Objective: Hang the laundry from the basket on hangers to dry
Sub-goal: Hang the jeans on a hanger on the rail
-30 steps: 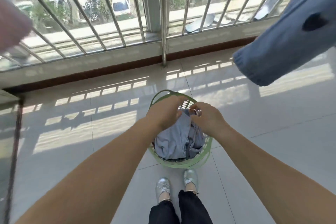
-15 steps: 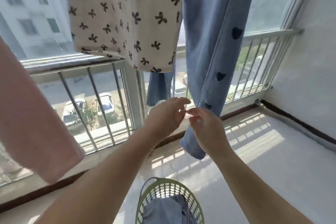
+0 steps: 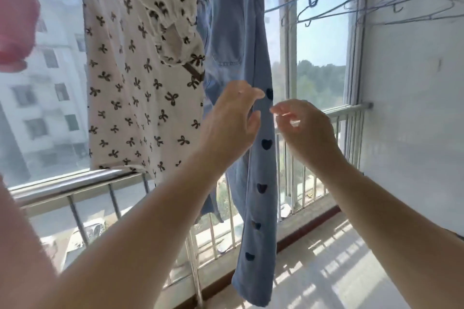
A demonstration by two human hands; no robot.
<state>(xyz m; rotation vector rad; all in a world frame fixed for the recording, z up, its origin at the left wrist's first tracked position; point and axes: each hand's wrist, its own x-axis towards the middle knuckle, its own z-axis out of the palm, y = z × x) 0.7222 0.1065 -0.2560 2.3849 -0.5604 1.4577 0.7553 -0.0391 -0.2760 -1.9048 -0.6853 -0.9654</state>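
While blue trousers (image 3: 253, 133) hang between them, left hand (image 3: 232, 120) and right hand (image 3: 305, 128) hover loosely curled, empty.

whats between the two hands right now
In the head view, the blue heart-print garment hangs between the left hand and right hand.

Bright daylight comes through the window beyond the hands, backlighting the hanging clothes. Below the right hand (image 3: 305, 130) the floor (image 3: 339, 281) glares white, crossed by striped shadows of the railing (image 3: 75, 183). The buildings left of the left hand (image 3: 232, 118) look hazy and washed out. Both hands are slightly motion-blurred; the hangers (image 3: 371, 2) above the right hand smear. Wide-angle distortion bends the edges.
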